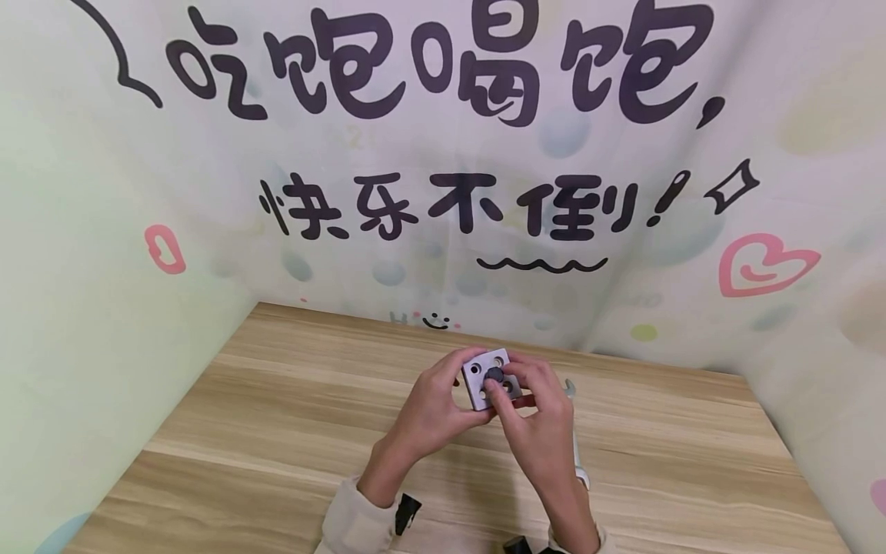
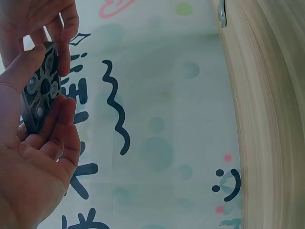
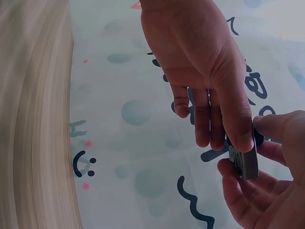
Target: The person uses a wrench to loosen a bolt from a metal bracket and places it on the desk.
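I see a small square metal block (image 1: 487, 379) held just above the wooden table (image 1: 277, 431), a little right of the frame's centre in the head view. Its pale top face carries four round holes near the corners and a dark round knob (image 1: 494, 375) in the middle. In the left wrist view the block (image 2: 40, 88) shows in the upper left of the frame, dark and on edge, with round recesses in its face.

My left hand (image 1: 434, 404) grips the block from the left side, fingers curled under it and thumb along its near edge; the left wrist view shows the fingers (image 2: 57, 129) cupped against the block's lower side. My right hand (image 1: 536, 419) comes in from the right, its fingertips (image 1: 493, 392) pinching at the knob on the top face. In the right wrist view the block (image 3: 244, 162) sits at lower right of the frame, clamped between the fingers of both hands.

Just beyond my right hand, a slim silver wrench (image 1: 574, 431) lies on the table, its head (image 1: 569, 386) showing past the knuckles and its handle running toward the lower edge of the frame. Behind the table stands a pale backdrop (image 1: 443, 192) printed with large black characters, a pink heart (image 1: 761, 265) at right and a small smiley (image 1: 434, 322) near the table's far edge.
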Demonstrator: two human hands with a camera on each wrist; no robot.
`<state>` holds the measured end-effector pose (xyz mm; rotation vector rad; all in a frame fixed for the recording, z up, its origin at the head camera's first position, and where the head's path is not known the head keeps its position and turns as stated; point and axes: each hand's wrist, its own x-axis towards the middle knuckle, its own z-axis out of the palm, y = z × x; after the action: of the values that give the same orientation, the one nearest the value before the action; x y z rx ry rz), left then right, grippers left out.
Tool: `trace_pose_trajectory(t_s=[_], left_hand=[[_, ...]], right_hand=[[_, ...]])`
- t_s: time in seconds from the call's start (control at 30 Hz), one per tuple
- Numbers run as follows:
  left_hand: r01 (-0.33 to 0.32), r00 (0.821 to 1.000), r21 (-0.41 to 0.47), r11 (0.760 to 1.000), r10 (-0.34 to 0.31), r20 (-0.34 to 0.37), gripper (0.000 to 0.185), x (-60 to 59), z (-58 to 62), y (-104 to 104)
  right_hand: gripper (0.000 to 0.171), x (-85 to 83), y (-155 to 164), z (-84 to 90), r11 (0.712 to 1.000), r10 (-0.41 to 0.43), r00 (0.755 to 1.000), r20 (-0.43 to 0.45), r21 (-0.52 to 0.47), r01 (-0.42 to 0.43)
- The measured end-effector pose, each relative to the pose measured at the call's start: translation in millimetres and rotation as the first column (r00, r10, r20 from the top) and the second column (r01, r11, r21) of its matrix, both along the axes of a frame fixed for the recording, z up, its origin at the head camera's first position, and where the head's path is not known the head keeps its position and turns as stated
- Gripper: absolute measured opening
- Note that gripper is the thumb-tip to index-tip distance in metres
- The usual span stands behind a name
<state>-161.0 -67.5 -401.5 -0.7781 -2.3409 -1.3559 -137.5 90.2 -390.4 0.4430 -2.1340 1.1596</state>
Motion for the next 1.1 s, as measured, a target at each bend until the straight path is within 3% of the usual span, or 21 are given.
trace_pose_trajectory(t_s=[1.1], left_hand=[[-0.006, 0.999, 0.003, 1.0, 0.006, -0.045, 0.068, -1.4, -1.8, -1.5]], right_hand=[[0.029, 0.8, 2.3, 0.3, 0.999, 0.044, 0.999, 0.032, -0.002, -0.044]])
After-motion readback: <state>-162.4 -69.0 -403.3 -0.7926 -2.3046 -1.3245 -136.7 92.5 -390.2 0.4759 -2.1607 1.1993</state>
